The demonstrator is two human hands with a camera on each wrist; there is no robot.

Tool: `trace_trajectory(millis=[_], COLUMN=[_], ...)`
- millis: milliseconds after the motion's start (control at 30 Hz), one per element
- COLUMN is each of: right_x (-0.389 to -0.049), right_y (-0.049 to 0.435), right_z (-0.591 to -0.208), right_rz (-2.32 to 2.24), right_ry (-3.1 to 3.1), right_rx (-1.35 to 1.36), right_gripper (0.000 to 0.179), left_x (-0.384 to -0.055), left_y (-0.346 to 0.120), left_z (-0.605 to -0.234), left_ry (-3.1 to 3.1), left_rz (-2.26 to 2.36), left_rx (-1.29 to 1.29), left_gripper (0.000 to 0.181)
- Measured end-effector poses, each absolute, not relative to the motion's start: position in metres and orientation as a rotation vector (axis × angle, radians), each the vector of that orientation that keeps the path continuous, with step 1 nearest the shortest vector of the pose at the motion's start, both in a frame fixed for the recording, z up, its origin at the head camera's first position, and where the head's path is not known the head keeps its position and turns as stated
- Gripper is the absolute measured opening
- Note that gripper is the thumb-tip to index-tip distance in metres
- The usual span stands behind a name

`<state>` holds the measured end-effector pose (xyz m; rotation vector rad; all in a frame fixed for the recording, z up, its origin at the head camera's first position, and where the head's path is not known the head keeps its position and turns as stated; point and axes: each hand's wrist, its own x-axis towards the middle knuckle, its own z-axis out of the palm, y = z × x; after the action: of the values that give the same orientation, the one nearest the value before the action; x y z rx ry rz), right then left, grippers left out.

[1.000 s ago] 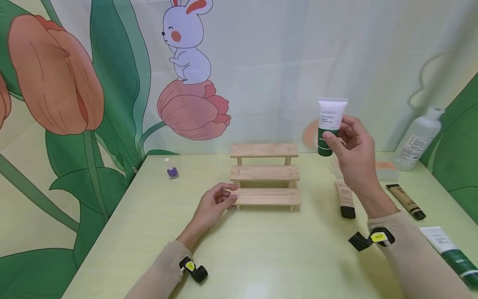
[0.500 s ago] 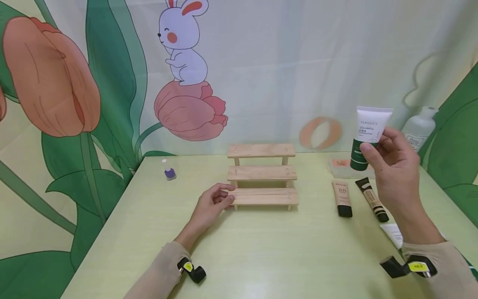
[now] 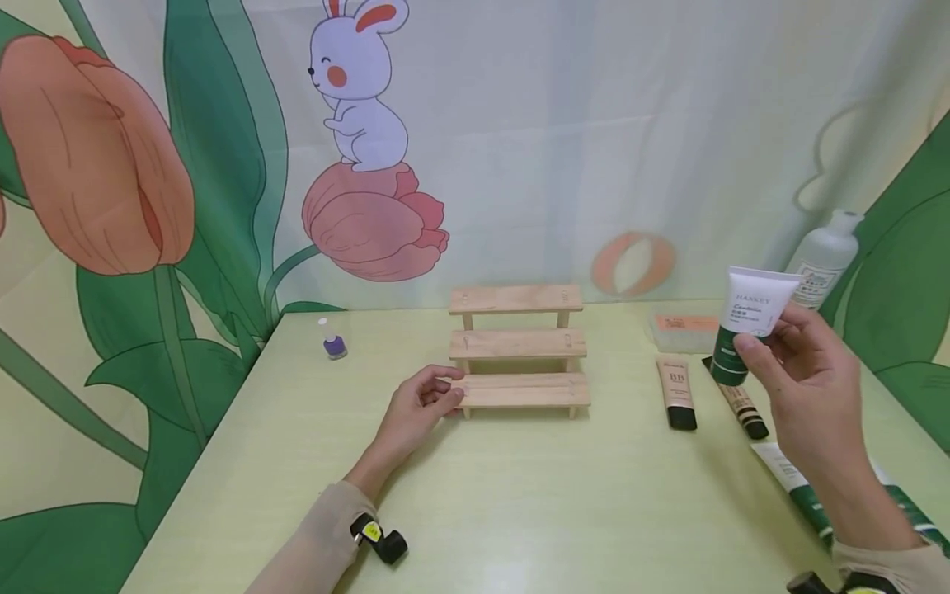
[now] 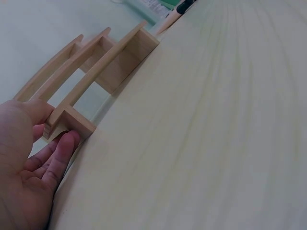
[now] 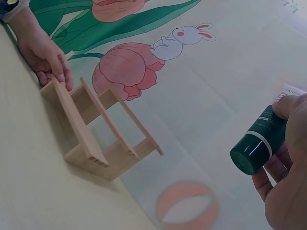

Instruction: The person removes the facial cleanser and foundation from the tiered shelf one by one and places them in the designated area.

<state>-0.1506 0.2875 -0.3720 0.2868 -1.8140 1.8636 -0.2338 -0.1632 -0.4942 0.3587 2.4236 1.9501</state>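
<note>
My right hand (image 3: 820,392) holds a small white and green cosmetic tube (image 3: 742,330) between thumb and fingers, raised above the right side of the table. The tube's green cap points down and is also plain in the right wrist view. My left hand (image 3: 416,412) pinches the left end of the lowest step of a three-tier wooden display rack (image 3: 523,389). In the left wrist view, fingers (image 4: 64,151) reach beneath that step's end. The rack stands upright with bare steps.
On the right lie a BB cream tube (image 3: 677,386), a gold and black tube (image 3: 745,411) and larger white-green tubes (image 3: 783,470), partly behind my right arm. Behind them are a clear box (image 3: 690,334) and a white bottle (image 3: 824,256). A purple nail polish bottle (image 3: 336,345) stands at left.
My right hand has carried the white and green tube to the right and then lower, tilting it somewhat. The left hand keeps its grip on the rack, and the view shifts slightly.
</note>
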Motion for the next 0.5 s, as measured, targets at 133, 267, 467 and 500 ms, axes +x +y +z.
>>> trace_trajectory(millis=[133,267,467,500], right_x=[-0.142,-0.134,-0.123,-0.121], right_y=[0.292,0.297,0.303,0.304], right_z=[-0.385,-0.399,-0.418,-0.421], right_rz=[1.820,1.749,1.652,1.628], right_ry=[-1.888,-1.976,-2.093,-2.119], right_rx=[0.230,0.144,0.018,-0.007], right_gripper=[0.045,0.039,0.032,0.032], left_x=[-0.233,-0.233,-0.233,-0.234], left_y=[-0.164,-0.164,-0.163,-0.163], left_z=[-0.495,-0.495,-0.496,-0.496], left_ry=[2.421,2.432,2.440,2.438], left_rz=[1.950,1.938,1.934,1.933], left_rx=[0.346,0.337,0.333,0.331], left_gripper=[0.027,0.027,0.027,0.027])
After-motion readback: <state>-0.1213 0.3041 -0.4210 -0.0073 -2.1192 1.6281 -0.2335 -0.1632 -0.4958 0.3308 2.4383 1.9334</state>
